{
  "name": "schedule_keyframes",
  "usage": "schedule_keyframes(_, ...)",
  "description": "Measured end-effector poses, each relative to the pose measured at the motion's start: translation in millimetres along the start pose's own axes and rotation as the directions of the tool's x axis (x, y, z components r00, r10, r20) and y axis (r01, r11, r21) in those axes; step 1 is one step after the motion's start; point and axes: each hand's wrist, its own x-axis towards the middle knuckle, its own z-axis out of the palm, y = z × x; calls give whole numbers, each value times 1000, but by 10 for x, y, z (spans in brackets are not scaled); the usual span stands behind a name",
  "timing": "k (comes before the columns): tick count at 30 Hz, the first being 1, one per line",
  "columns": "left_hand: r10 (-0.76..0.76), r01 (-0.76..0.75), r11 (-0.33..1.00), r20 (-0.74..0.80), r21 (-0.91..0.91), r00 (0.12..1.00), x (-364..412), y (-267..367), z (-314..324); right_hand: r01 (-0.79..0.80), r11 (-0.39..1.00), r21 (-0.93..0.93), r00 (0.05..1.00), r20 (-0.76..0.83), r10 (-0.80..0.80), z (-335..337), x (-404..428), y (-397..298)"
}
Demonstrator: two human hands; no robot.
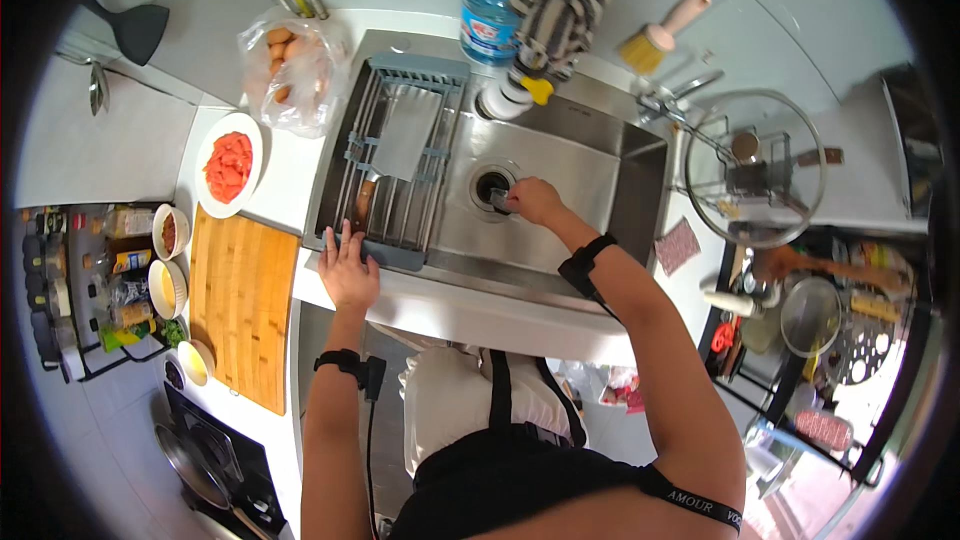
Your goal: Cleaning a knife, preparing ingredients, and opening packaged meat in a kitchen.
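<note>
My right hand (538, 201) is low over the steel sink basin (555, 157), its fingers pinching a small, pale, shiny piece (500, 199) at the mouth of the dark drain hole (487, 184). What that piece is cannot be made out. On the left, my left hand (350, 270) rests with spread fingers on the near grey end of an expandable drying rack (401, 257), which spans the sink. A cleaver with a broad steel blade (409, 131) and a wooden handle (364, 202) lies in the rack, the handle towards my left fingertips.
A wooden cutting board (244, 300) lies left of the sink, near a white plate (256, 191) of chopped red food and several small bowls. Behind are a bag of eggs (292, 67), a blue detergent bottle (484, 19) and a striped cloth (570, 0). A pan (191, 465) sits on the hob.
</note>
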Motion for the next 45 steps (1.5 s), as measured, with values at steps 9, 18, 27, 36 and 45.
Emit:
schedule_keyframes(9,-3,3,1000,5,17,1000,50,51,-86,109,977,-181,992,82,-96,694,-16,194)
schedule_keyframes(18,-17,16,1000,23,27,1000,40,22,-96,-193,891,410,365,-813,453,-965,532,719)
schedule_keyframes(27,-32,31,999,36,36,999,31,14,-104,-449,835,318,657,-515,550,-1597,959,695)
schedule_keyframes(36,-18,17,1000,25,16,1000,63,54,-95,-399,849,346,592,-611,526,-1479,974,828)
schedule_keyframes(45,-37,37,999,32,26,999,25,26,-99,-390,896,213,583,-696,419,-1378,1089,903)
